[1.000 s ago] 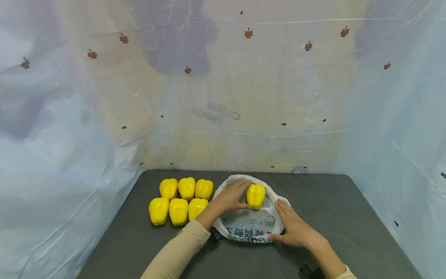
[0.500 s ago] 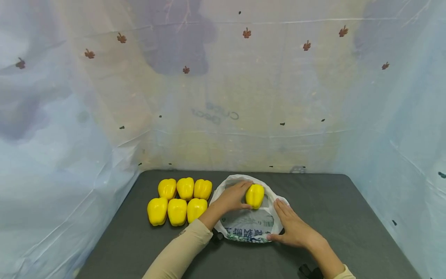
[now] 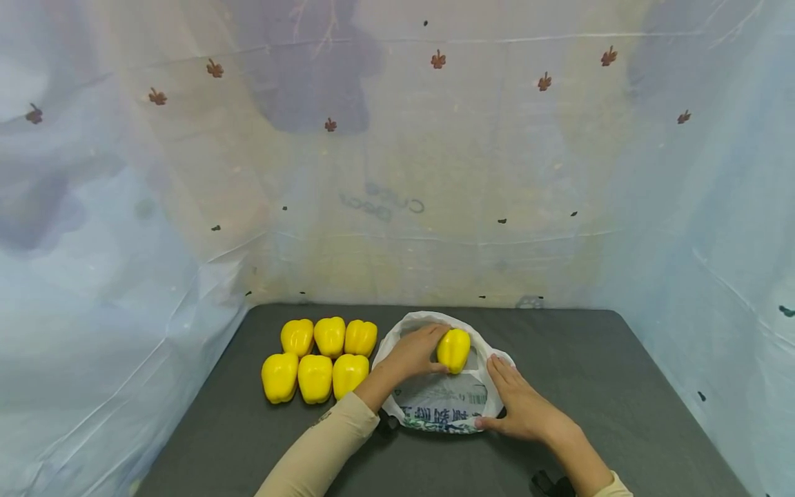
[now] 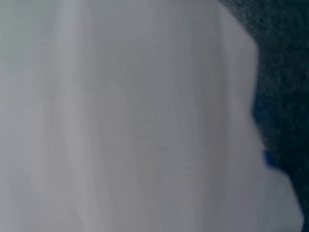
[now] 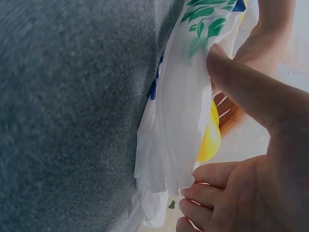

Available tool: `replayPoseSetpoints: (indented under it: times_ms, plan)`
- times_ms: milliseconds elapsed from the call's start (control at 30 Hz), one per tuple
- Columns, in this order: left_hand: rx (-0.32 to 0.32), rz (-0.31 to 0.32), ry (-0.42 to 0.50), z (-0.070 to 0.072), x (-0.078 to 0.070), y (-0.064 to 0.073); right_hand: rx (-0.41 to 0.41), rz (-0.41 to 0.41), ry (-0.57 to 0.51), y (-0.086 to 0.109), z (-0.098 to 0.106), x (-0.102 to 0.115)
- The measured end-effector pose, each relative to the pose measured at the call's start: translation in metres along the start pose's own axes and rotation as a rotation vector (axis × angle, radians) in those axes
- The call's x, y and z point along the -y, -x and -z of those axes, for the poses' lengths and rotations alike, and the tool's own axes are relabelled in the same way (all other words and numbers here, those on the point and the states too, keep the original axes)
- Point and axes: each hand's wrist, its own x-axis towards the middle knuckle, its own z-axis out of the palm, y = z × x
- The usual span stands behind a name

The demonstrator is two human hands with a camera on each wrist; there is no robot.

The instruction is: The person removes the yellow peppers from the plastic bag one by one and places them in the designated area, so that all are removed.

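Observation:
A white plastic bag (image 3: 444, 399) with blue lettering and green leaf print lies on the dark table with its mouth spread wide. At the bag's mouth, my left hand (image 3: 413, 355) holds a yellow bell pepper (image 3: 454, 351) between fingers and thumb. My right hand (image 3: 524, 404) rests along the bag's right rim, fingers extended, with the thumb at the front edge. From the right wrist, the thumb (image 5: 219, 65) touches the bag's side and the fingertips meet its edge; the pepper shows behind the plastic. White plastic fills most of the left wrist view.
Several yellow bell peppers (image 3: 315, 378) stand in two rows left of the bag, close to my left forearm. A dark strap (image 3: 549, 483) shows at my right wrist. Patterned plastic sheeting (image 3: 397, 172) hangs behind the table (image 3: 590, 359) and along both sides.
My left hand has shifted slightly right, closing in on the pepper, which has turned a little. The right hand and the bag stay nearly still.

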Motion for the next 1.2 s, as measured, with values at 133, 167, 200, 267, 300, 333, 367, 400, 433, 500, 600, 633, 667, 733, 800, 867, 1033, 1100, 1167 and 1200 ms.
replayPoseSetpoints:
  times_ms: [133,167,200,267,300,333,367,400,433,500,600,633,667,733,800,867,1033,1100,1167,1200]
  plan:
    - [-0.008,-0.008,-0.019,0.0,-0.001,0.001,-0.002,0.002,-0.002,0.0,-0.001,0.001]
    - [-0.009,-0.009,-0.022,0.0,-0.001,0.002,-0.003,0.004,-0.001,0.0,-0.001,0.001]
    - [-0.011,-0.009,-0.023,0.001,-0.001,0.002,-0.003,0.005,-0.001,0.0,-0.001,0.001]
    - [-0.013,-0.005,-0.023,0.002,-0.002,0.003,-0.003,0.006,0.0,0.0,-0.001,0.001]
    - [-0.014,-0.001,-0.018,0.002,-0.002,0.004,-0.002,0.006,0.0,0.0,-0.001,0.001]
    - [-0.018,0.0,-0.015,0.003,-0.002,0.005,-0.001,0.006,0.0,0.0,-0.001,0.001]
    - [-0.023,0.0,-0.01,0.004,-0.003,0.006,-0.001,0.005,0.001,0.001,-0.001,0.001]
    - [-0.03,-0.001,-0.007,0.005,-0.003,0.007,0.0,0.004,0.001,0.001,-0.001,0.0]
    - [-0.033,-0.002,-0.004,0.006,-0.004,0.008,-0.001,0.004,0.0,0.001,-0.001,0.0]
    - [-0.042,-0.008,0.001,0.008,-0.005,0.011,-0.002,0.005,-0.001,0.001,-0.002,-0.001]
    - [-0.06,-0.025,0.006,0.013,-0.006,0.016,-0.003,0.008,-0.002,0.001,-0.002,-0.002]
    - [-0.064,-0.03,0.006,0.015,-0.007,0.018,-0.004,0.01,-0.003,0.001,-0.002,-0.002]
    - [-0.07,-0.036,0.006,0.016,-0.007,0.02,-0.003,0.011,-0.001,0.001,-0.002,-0.002]
    - [-0.08,-0.045,0.008,0.019,-0.008,0.023,-0.002,0.013,0.0,0.001,-0.002,-0.002]
    - [-0.084,-0.052,0.014,0.022,-0.009,0.027,0.0,0.014,-0.003,0.001,-0.001,-0.002]
    - [-0.09,-0.057,0.019,0.024,-0.009,0.032,0.0,0.015,-0.004,0.001,-0.001,-0.002]
    - [-0.099,-0.06,0.025,0.031,-0.011,0.042,-0.001,0.016,-0.003,0.001,-0.001,-0.001]
    - [-0.097,-0.062,0.021,0.034,-0.012,0.046,0.0,0.014,-0.003,0.0,-0.001,0.0]
    - [-0.098,-0.063,0.019,0.038,-0.012,0.05,0.001,0.011,-0.004,0.0,-0.001,0.0]
    - [-0.101,-0.064,0.019,0.039,-0.012,0.053,0.003,0.009,-0.003,0.0,-0.001,0.0]
